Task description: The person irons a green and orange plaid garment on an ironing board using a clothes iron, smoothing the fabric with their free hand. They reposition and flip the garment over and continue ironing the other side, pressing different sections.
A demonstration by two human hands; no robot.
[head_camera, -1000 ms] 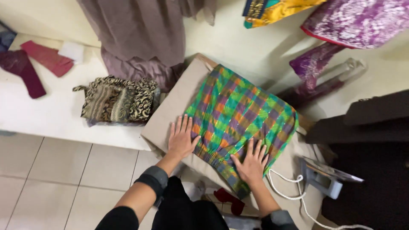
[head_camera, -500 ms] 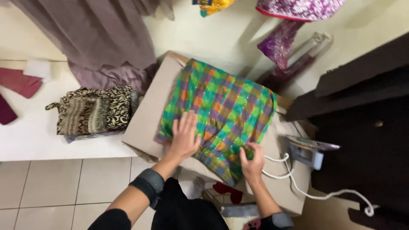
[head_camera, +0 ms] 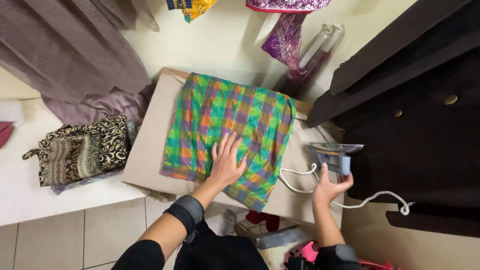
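Plaid cloth (head_camera: 235,135) lies flat on the beige ironing board (head_camera: 150,150), under my left hand (head_camera: 226,162), palm down, fingers spread wide, pinning its near half. My right hand (head_camera: 329,189) reaches the grey iron (head_camera: 334,156) at the board's right end, fingers loosely curled, touching its base, not gripping. Risk: white cord (head_camera: 350,200) loops off the edge; snagging it could pull the iron over. Folded patterned fabric (head_camera: 80,150) sits left on the white bench (head_camera: 30,200).
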